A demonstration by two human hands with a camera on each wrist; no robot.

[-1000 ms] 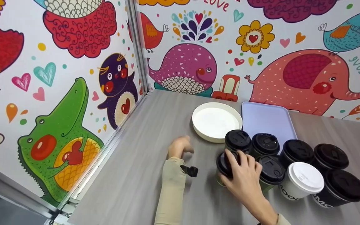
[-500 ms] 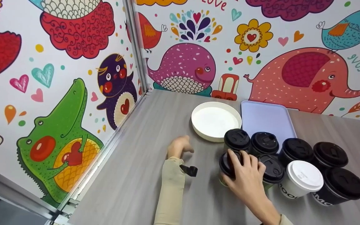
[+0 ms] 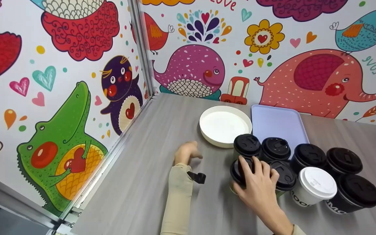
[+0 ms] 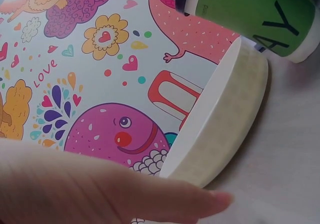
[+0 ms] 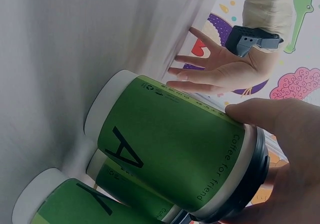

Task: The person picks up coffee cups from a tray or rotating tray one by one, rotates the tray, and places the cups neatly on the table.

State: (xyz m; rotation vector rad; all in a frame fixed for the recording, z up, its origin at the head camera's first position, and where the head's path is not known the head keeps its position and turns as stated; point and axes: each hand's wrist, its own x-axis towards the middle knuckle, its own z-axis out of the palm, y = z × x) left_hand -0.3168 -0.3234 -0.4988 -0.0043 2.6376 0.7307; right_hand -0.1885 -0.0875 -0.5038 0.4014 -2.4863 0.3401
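My right hand (image 3: pixel 259 186) grips a green paper coffee cup (image 5: pixel 170 144) around its black lid, thumb on the sleeve in the right wrist view. The cup stands upright at the left front of a cluster of lidded cups. Right behind it is another black-lidded cup (image 3: pixel 246 145), and beside it on the right is a third green cup (image 3: pixel 282 174). My left hand (image 3: pixel 188 153) is apart from the cups, near the cream round dish (image 3: pixel 219 143); its fingers look loosely extended in the right wrist view (image 5: pixel 220 72) and hold nothing.
More cups stand to the right: a white-lidded cup (image 3: pixel 318 182), a dark cup (image 3: pixel 354 192) in front, and black-lidded cups (image 3: pixel 310 156) behind. A lilac tray (image 3: pixel 276 122) lies at the back, partly hidden by cups. Patterned walls (image 3: pixel 188 65) border the table.
My right hand and the gripped cup have shifted slightly right, closer to the neighbouring green cup. My left hand has stayed in place.
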